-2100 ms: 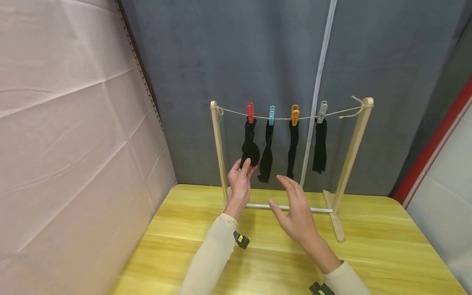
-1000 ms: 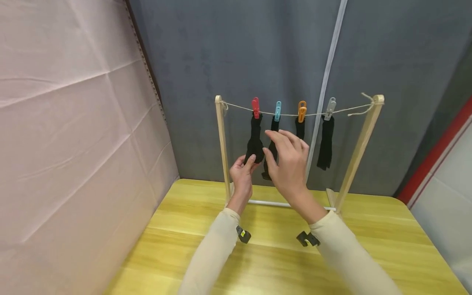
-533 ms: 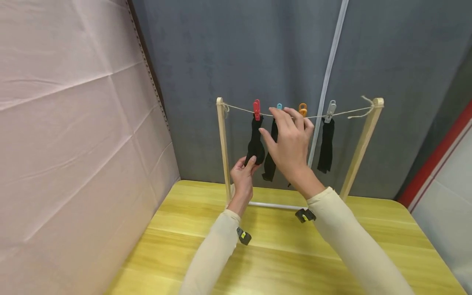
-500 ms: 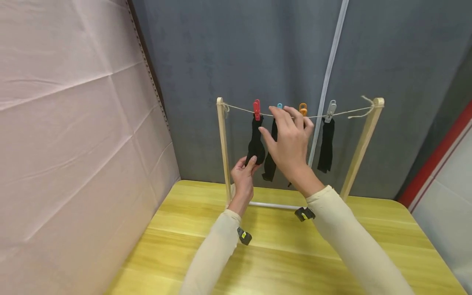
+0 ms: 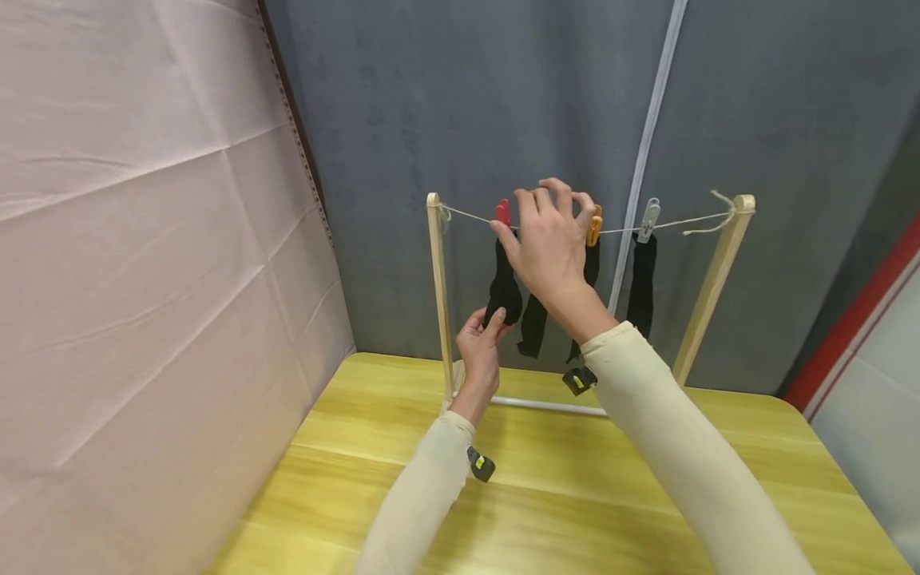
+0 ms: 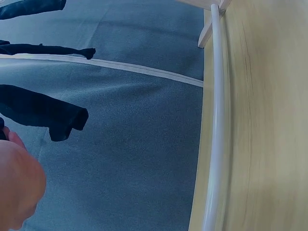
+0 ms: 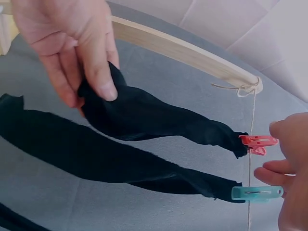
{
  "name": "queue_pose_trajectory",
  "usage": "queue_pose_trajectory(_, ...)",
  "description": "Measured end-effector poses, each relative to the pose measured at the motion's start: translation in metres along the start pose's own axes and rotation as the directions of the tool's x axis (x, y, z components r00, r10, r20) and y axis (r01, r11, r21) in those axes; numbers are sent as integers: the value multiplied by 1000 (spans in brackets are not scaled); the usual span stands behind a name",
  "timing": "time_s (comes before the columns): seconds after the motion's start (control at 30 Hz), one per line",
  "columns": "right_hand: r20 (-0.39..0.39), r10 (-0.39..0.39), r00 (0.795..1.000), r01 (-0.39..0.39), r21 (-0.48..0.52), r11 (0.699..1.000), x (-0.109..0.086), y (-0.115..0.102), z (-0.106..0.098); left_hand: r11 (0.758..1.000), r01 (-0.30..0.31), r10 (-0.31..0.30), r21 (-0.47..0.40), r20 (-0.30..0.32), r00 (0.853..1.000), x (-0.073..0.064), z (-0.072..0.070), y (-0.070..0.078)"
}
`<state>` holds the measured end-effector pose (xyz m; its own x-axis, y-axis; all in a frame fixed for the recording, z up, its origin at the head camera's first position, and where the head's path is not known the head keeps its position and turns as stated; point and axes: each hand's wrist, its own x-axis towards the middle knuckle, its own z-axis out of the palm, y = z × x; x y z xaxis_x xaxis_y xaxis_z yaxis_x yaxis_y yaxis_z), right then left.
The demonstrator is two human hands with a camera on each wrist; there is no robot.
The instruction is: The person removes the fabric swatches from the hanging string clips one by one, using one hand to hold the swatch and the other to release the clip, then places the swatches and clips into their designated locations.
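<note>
My left hand (image 5: 480, 347) pinches the lower end of a black sock (image 7: 144, 113) between thumb and fingers. A red clothespin (image 7: 260, 141) clips that sock's top to the string. My right hand (image 5: 552, 247) is raised at the string, thumb and fingers spread beside the red clothespin; in the right wrist view a small gap shows between them. Below it a teal clothespin (image 7: 257, 193) holds a second black sock (image 7: 96, 154); my right hand hides this clip in the head view. Further right, an orange clothespin (image 5: 594, 228) and a grey clothespin (image 5: 649, 220) hold more black socks.
The string (image 5: 690, 220) runs between two wooden posts (image 5: 440, 295) joined low down by a white rod (image 5: 546, 406). This rack stands on a wood-grain table (image 5: 546, 495). A grey curtain (image 5: 460, 104) hangs behind, and a pale cloth wall (image 5: 158, 279) rises at the left.
My right hand has risen from low in front of the rack to the string and moved left towards the red clothespin. My left hand keeps its hold on the sock's lower end.
</note>
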<state>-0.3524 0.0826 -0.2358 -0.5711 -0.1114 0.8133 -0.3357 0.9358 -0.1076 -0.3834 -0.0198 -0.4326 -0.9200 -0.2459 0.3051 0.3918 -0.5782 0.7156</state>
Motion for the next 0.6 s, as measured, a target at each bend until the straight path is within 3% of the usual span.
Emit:
queue_pose_trajectory(0.17, 68, 9, 998, -10, 13, 1000, 7, 1, -2, 1000, -3, 3, -6, 1, 1000, -1, 2, -1)
queue_pose_trajectory(0.3, 59, 9, 998, -13, 65, 998, 10, 6, -6, 1000, 4, -4, -4, 7, 1000, -2, 7, -3)
queue_pose_trajectory(0.6, -7, -17, 1000, 18, 319, 948, 8, 8, -3, 998, 46, -48, -41, -45, 998, -3, 2, 1)
